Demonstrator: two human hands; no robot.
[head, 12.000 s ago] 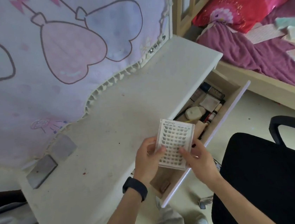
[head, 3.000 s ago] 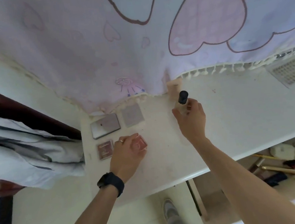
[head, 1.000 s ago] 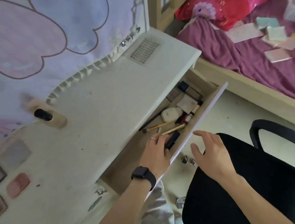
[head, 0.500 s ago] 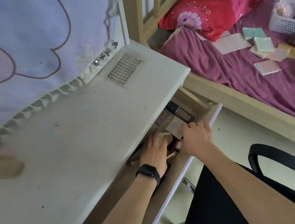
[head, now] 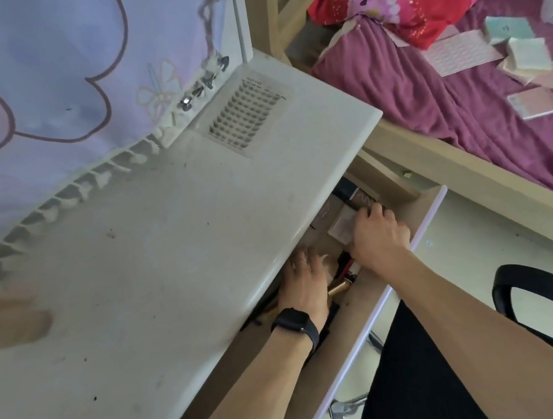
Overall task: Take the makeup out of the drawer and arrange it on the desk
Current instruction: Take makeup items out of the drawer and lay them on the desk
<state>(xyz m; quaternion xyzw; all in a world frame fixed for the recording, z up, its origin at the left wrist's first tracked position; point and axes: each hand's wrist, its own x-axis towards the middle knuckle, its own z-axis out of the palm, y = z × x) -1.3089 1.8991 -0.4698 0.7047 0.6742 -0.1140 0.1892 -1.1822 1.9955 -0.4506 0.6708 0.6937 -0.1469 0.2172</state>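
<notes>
We are looking down from one camera on our head, sitting close above our left hand (head: 306,283) and right hand (head: 380,242) and facing forward past them.

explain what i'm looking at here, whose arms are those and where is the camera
There is no machine here: a person wears one camera on the head, looking down, so the arms are their own. Both hands reach into an open drawer under a desk. The left hand, with a watch, lies over items near a gold tube. The right hand has its fingers at a pale case further back; whether either hand grips anything is hidden. On the desk lie a lash tray and, blurred at the left edge, a bottle. A chair and a bed stand nearby.
</notes>
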